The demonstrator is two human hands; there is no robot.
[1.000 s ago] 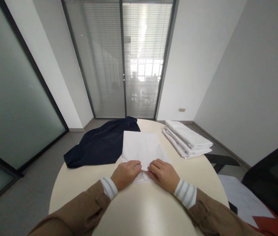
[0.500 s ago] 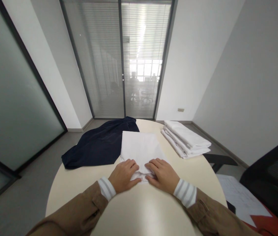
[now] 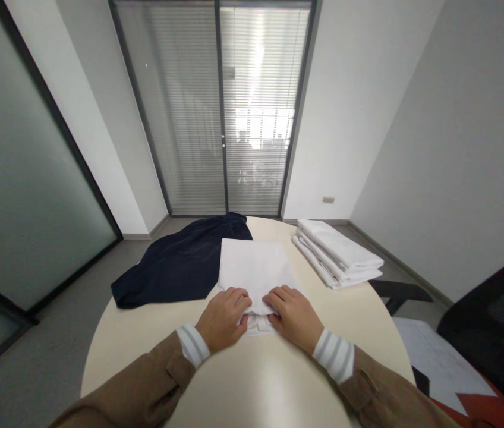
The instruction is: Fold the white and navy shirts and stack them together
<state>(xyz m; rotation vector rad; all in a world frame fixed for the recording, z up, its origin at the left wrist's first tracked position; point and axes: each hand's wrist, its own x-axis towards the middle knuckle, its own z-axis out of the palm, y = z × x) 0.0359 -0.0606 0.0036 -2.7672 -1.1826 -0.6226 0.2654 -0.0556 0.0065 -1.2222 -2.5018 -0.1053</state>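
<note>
A folded piece of white cloth (image 3: 254, 264) lies flat in front of me on the table; what kind of garment or sheet it is I cannot make out. At its near left corner my left hand (image 3: 225, 315) has the fingers on top and the thumb tucked against the near edge, pinching the fabric. My right hand (image 3: 295, 315) grips the near right part the same way. Between the hands the upper layer is lifted slightly, and lower white layers show beneath it.
The round cream table (image 3: 261, 380) carries a dark navy garment (image 3: 180, 261) at the left and a stack of folded white cloths (image 3: 336, 252) at the back right. A black chair (image 3: 497, 321) stands to the right, beside white papers (image 3: 439, 356) on something red.
Both thumbs have moved in against the near edge of the white cloth and closed on it. The navy garment and the white stack stay where they were.
</note>
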